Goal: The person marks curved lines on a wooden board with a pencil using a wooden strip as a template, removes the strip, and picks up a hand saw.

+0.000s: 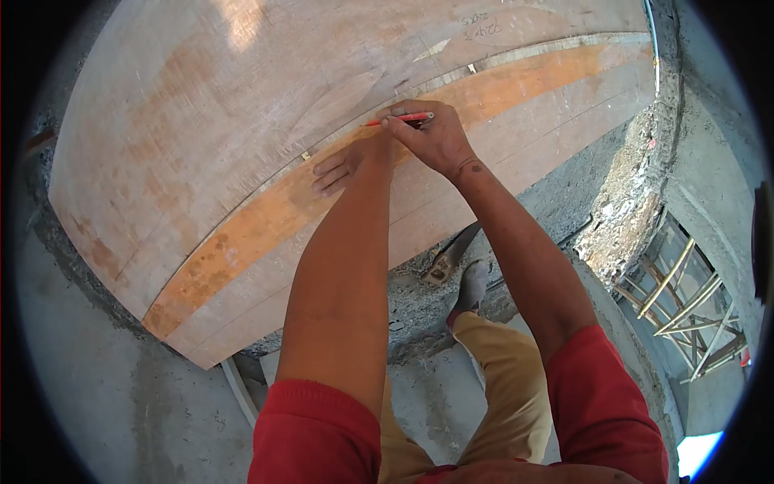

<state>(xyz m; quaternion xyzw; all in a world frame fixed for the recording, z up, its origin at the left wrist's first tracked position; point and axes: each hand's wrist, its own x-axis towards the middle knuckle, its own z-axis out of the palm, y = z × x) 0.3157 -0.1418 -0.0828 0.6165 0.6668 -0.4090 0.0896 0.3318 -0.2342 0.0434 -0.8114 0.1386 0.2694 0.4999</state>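
Note:
My right hand (pixel 431 137) is closed around a red pencil (pixel 415 118), whose tip points left near the upper edge of an orange-brown wooden strip (pixel 532 83). My left hand (pixel 347 168) lies flat on the same strip, fingers stretched out to the left; part of it is hidden by my own wrist. The long strip lies on a large, stained plywood sheet (pixel 218 121). Above the strip's upper edge runs a pale narrow band (pixel 556 47). Small light chips (pixel 305 156) lie at this edge.
Handwritten figures (pixel 484 27) mark the plywood near the top. Below the sheet lies rough concrete with rubble (pixel 621 210) and a small block (pixel 439 270). Several wooden poles (pixel 677 282) stand in an opening at right. My shoe (pixel 476 278) is on the concrete.

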